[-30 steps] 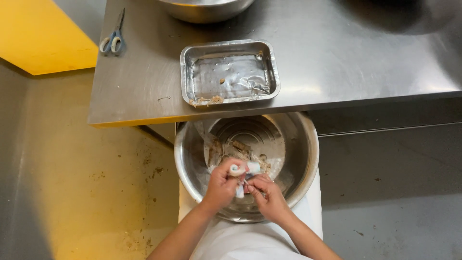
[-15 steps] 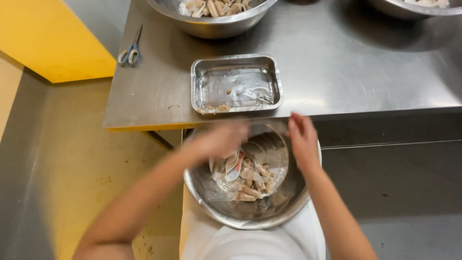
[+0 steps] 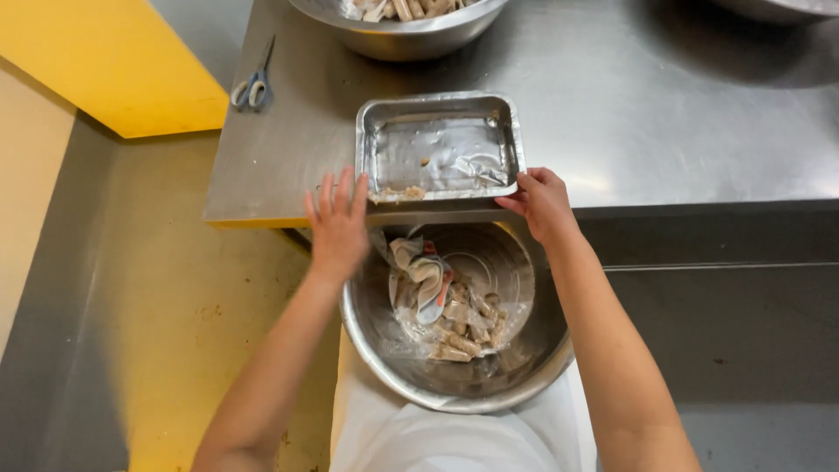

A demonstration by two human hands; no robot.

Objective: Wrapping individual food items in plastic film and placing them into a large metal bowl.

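An almost empty foil tray [image 3: 437, 100] with a few crumbs lies near the front edge of the steel table [image 3: 664, 114]. My right hand [image 3: 544, 203] grips the tray's front right corner. My left hand [image 3: 337, 220] is flat with fingers spread on the table edge, just left of the tray's front left corner and holding nothing. Below the table edge, on my lap, sits a steel bowl [image 3: 377, 354]. It holds crumpled wrappers [image 3: 421, 273] and several brown, coated stick-shaped pieces [image 3: 463, 336].
Blue-handled scissors [image 3: 253, 88] lie at the table's left edge. A large steel bowl [image 3: 398, 31] of pale pieces stands behind the tray, and another bowl's rim [image 3: 778, 7] shows at the top right. A yellow panel [image 3: 114, 61] is on the left, above a stained floor [image 3: 175, 306].
Both hands let go of the wrapper, which now lies in the lap bowl. They rose from the bowl to the table edge on either side of the foil tray.
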